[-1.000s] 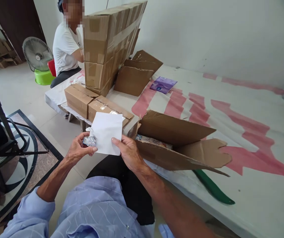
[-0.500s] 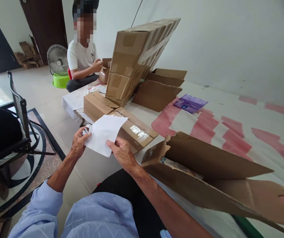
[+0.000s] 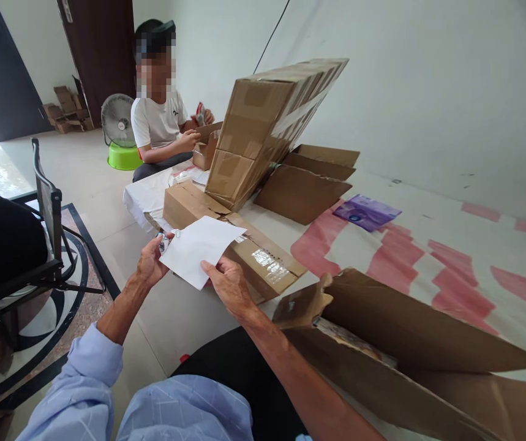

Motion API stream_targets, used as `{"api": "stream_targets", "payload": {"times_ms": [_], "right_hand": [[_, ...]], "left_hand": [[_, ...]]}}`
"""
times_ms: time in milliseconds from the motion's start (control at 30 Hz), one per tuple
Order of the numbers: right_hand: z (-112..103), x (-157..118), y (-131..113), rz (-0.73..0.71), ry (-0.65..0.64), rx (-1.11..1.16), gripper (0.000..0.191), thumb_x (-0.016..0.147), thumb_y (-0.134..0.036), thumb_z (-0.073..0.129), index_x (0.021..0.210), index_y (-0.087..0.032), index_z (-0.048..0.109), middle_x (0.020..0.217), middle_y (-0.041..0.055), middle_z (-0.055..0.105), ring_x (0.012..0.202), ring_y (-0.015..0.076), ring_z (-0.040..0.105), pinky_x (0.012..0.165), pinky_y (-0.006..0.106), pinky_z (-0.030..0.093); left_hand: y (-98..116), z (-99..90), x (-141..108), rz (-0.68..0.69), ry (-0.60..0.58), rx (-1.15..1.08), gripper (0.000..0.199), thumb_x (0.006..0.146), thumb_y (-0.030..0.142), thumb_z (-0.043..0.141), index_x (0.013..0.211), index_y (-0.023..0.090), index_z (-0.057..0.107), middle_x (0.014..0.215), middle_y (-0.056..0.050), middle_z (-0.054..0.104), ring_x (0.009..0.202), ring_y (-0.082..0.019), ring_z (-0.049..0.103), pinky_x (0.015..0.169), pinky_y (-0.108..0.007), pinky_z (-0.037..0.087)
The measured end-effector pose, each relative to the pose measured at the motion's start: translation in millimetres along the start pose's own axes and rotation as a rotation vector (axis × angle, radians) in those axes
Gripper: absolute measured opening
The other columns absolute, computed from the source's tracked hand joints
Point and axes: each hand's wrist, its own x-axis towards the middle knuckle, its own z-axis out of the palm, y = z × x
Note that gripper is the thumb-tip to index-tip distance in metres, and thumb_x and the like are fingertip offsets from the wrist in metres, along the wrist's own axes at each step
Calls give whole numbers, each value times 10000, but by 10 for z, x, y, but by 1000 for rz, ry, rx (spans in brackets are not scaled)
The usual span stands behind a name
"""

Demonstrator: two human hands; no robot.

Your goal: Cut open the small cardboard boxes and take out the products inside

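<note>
Red packet [image 3: 200, 113] newly visible above table [image 3: 141, 191]

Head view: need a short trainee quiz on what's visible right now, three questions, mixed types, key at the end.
1. Multiple choice: what state is the large cardboard box at the lower right in?
A) taped shut
B) open at the top
C) folded flat
2. True or false: the right hand grips the white sheet.
3. Fill in the colour: the fan by the back wall stands on a bright ____ base.

Key: 1 B; 2 true; 3 green.
</note>
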Motion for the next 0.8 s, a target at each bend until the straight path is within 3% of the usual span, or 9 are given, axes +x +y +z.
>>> {"api": "stream_targets", "payload": {"times_ms": [400,600,800], "right_hand": [[-4,19,-3,5,-1,13,465,673,-625,858,859,-204,796,829,90,797,699,246,674,580,363,582],[-2,-4,-12,-21,-2,-18,442,694,-599,824,874,-195,823,805,86,805,672,243,678,576,362,593],[-39,-13,-24,-97,-42,-145,391,757,-591,733,776,-202,772,656,42,705,583,198,601,535,320,500]], "left_hand": [[-9,-26,25,-33,29,-44,312,831,399,857,978,135,783,912,-77,814,903,-274,811,902,-390,657],[-25,-18,21,-2,40,19,363,777,435,918,947,150,769,892,-60,807,824,-234,792,811,-343,643],[-93,29,51,47,14,64,473,611,419,1042,898,164,766,812,-13,791,697,-163,727,690,-266,581]]}}
